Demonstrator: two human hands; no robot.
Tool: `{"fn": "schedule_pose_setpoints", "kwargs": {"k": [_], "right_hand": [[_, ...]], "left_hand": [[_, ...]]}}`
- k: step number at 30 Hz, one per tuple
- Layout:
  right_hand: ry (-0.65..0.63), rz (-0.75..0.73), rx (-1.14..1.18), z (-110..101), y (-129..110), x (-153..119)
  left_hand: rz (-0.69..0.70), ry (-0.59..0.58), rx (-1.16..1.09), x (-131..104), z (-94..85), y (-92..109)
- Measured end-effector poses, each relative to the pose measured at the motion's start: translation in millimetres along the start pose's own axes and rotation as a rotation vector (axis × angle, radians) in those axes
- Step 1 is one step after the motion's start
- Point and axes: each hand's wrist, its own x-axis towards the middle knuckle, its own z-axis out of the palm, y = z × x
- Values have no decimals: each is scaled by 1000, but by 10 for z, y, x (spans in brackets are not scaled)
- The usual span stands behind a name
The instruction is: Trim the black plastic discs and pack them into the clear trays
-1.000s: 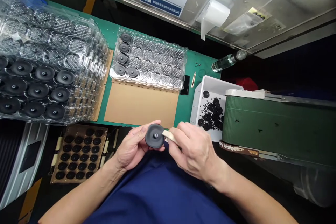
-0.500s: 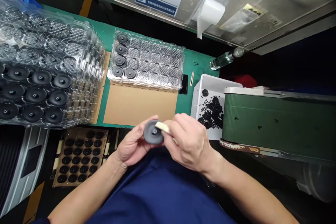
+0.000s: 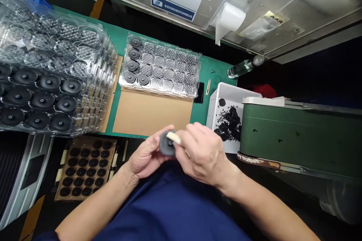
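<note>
My left hand [image 3: 144, 159] grips a round black plastic disc [image 3: 164, 147] by its rim, in front of my body. The disc is tilted, and its raised square hub faces up. My right hand [image 3: 201, 154] is closed around a small cream-coloured flat tool [image 3: 173, 137], whose visible end lies over the disc close to the hub. Most of that tool is hidden in my fingers, so its exact kind cannot be made out. Beyond my hands, a clear blister tray [image 3: 169, 84] holds several similar discs in its left columns.
A tall stack of clear trays [image 3: 96, 83] with discs stands left. Cardboard [image 3: 152, 115] lies on the green table. At right are a white bin [image 3: 212, 111] of discs and small black scraps, a green conveyor belt [image 3: 311, 135], a phone [image 3: 199, 93] and a bottle [image 3: 240, 68].
The disc has tilted and shifted slightly right in my left hand. The cream tool's end now sits over the hub area. The whole view has shifted a little.
</note>
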Motion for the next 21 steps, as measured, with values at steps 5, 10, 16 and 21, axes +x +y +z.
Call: {"fn": "schedule_pose_setpoints", "kwargs": {"k": [5, 10, 16, 21], "right_hand": [[12, 252, 237, 147, -115, -132], [-57, 156, -39, 65, -62, -58], [-122, -245, -61, -23, -39, 118], [73, 152, 114, 167, -133, 50]], "left_hand": [[219, 83, 81, -34, 40, 96], [34, 45, 107, -44, -55, 85], [-131, -40, -3, -43, -94, -3], [228, 74, -10, -70, -27, 32]]}}
